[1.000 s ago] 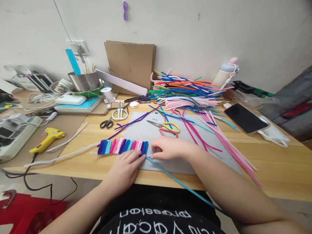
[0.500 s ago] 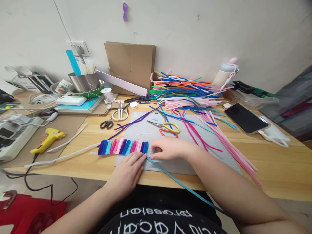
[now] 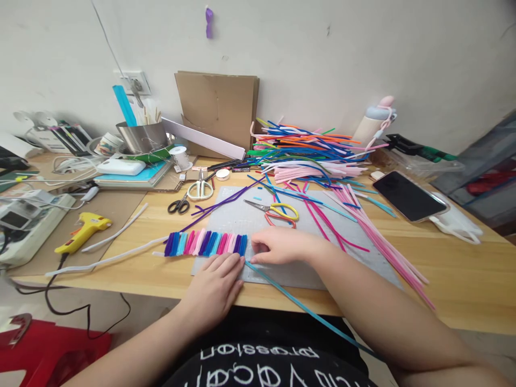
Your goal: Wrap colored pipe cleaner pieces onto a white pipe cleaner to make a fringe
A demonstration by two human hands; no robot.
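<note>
A striped strip of wound pipe cleaners (image 3: 205, 243) in purple, blue, pink and white lies on the grey mat (image 3: 226, 209). Against its lower right edge, my left hand (image 3: 215, 279) rests with its fingers together, pressing on the strip's end. A light blue pipe cleaner (image 3: 298, 302) runs from that end toward my lap. Just right of the strip is my right hand (image 3: 274, 246), fingers curled, near the start of the blue stem; what its fingertips hold is hidden. Yellow-and-red scissors (image 3: 278, 211) lie behind my right hand.
A heap of coloured pipe cleaners (image 3: 306, 150) is at the back. Pink stems (image 3: 382, 247) and a phone (image 3: 410, 196) lie right. On the left are a yellow glue gun (image 3: 83, 231), white scissors (image 3: 200, 188), black scissors (image 3: 178, 204) and a power strip (image 3: 36, 226).
The whole view has shifted slightly. My left hand's fingers sit a little differently at the strip's end, while my right hand keeps nearly the same pose.
</note>
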